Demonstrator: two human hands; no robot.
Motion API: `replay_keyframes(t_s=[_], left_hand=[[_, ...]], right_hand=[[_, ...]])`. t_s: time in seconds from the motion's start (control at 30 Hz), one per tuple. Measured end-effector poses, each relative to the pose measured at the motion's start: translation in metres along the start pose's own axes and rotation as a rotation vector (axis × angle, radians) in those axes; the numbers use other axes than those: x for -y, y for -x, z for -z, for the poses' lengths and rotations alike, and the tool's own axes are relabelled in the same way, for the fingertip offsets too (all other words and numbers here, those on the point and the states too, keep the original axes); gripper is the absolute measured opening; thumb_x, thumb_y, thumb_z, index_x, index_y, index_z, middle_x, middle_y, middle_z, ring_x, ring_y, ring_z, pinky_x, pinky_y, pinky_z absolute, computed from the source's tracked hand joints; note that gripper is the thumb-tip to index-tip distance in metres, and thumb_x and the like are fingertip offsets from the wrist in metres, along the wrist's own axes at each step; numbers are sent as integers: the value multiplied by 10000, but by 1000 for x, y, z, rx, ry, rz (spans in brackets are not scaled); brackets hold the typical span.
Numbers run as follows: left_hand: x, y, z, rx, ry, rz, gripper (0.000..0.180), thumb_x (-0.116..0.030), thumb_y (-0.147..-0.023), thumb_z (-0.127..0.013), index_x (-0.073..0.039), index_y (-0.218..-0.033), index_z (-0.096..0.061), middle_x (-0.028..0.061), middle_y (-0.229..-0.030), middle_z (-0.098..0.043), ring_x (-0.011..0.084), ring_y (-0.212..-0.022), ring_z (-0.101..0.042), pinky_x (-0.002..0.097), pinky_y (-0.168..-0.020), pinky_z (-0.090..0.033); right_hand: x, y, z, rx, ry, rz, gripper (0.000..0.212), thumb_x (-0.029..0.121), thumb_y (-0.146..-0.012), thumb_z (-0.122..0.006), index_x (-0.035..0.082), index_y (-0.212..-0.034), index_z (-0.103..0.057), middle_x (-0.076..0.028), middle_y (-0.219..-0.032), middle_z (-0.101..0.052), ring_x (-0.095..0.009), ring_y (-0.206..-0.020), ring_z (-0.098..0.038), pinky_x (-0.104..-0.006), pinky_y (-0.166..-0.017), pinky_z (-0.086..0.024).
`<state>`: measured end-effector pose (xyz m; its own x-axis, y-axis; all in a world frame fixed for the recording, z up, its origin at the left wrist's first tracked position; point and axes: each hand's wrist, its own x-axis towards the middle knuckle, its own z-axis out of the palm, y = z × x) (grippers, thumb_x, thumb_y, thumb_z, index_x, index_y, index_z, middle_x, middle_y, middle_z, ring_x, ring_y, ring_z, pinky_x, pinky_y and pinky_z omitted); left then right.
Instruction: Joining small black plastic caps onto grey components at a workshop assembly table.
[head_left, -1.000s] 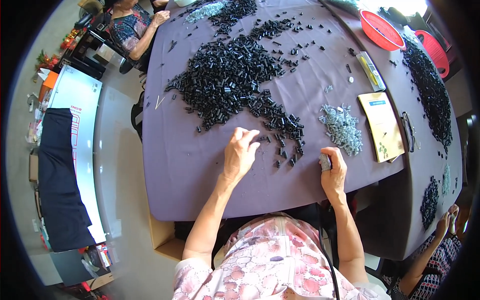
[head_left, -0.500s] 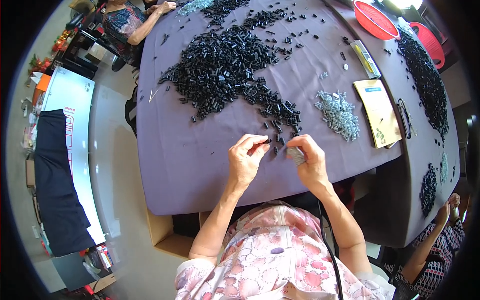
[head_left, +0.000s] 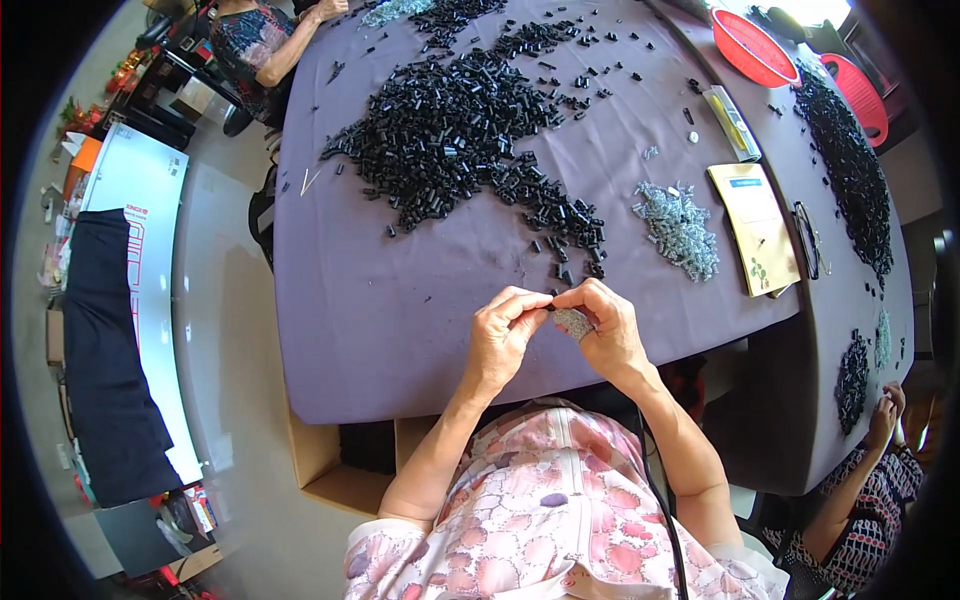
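Near the front edge of the purple-grey cloth, my two hands meet fingertip to fingertip. My left hand (head_left: 500, 335) is closed in a pinch on a small black tubular part (head_left: 549, 307), mostly hidden by the fingers. My right hand (head_left: 613, 330) is curled round a light grey, speckled clump (head_left: 573, 322); what it is made of is too small to tell. Its thumb and forefinger touch the black part's end. Just beyond the hands, a large pile of small black tubular parts (head_left: 440, 130) trails toward me. A smaller heap of clear bluish pieces (head_left: 676, 230) lies to the right.
On the right lie a yellow booklet (head_left: 755, 230), eyeglasses (head_left: 811, 240) and a clear case (head_left: 731, 123). A red basket (head_left: 755, 48) stands farther back. Other people's arms (head_left: 290, 50) show at far left and lower right. An open cardboard box (head_left: 345, 490) sits below the front edge.
My hands were apart and have come together. The right hand has moved left to the black part in my left hand, which has shifted slightly right and nearer.
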<state>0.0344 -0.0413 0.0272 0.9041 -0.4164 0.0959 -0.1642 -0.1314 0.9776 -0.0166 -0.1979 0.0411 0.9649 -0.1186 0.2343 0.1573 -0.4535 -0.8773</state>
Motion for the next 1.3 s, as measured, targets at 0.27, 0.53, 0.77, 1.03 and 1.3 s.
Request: replay_keyframes(t_s=[0.27,0.53,0.77,1.03,1.3], left_hand=[[9,5,5,108,233,47,158,58,-820,-615,-6,-953,-669,9,-860,-627,85,-725,-574,224,-643,-478],[36,9,16,-116,719,303,177,-14,-855,-620,-1,-1031,-633,64,-834,-646,100,-626,-554,220,-591,-448],[35,11,19,-122,851,348,189,-10,-862,-607,18,-1049,-617,79,-843,-643,95,-626,-557,214,-576,-458],[36,10,19,-127,884,342,181,-28,-869,-610,18,-1044,-616,79,-855,-647,92,-623,-556,214,-572,-459],[28,11,8,-94,806,331,178,-57,-880,-608,-24,-1055,-619,45,-841,-635,86,-649,-541,222,-592,-436]], right_hand=[[-9,-10,0,167,-507,-358,228,-94,-718,-654,31,-903,-604,-41,-721,-606,-82,-665,-572,-250,-589,-464],[-14,-61,-16,81,334,60,159,31,-770,-596,62,-924,-623,-123,-849,-614,-316,-724,-611,-395,-630,-486],[-19,-83,-41,167,791,104,72,55,-790,-546,20,-851,-563,-154,-848,-555,-301,-784,-621,-377,-660,-515],[-10,-72,-30,112,495,128,258,-67,-724,-504,5,-961,-577,-181,-911,-530,-309,-826,-603,-406,-662,-494],[-6,-13,-12,149,-735,-467,68,93,-916,-556,44,-963,-553,-6,-747,-574,-73,-642,-524,-219,-582,-423]])
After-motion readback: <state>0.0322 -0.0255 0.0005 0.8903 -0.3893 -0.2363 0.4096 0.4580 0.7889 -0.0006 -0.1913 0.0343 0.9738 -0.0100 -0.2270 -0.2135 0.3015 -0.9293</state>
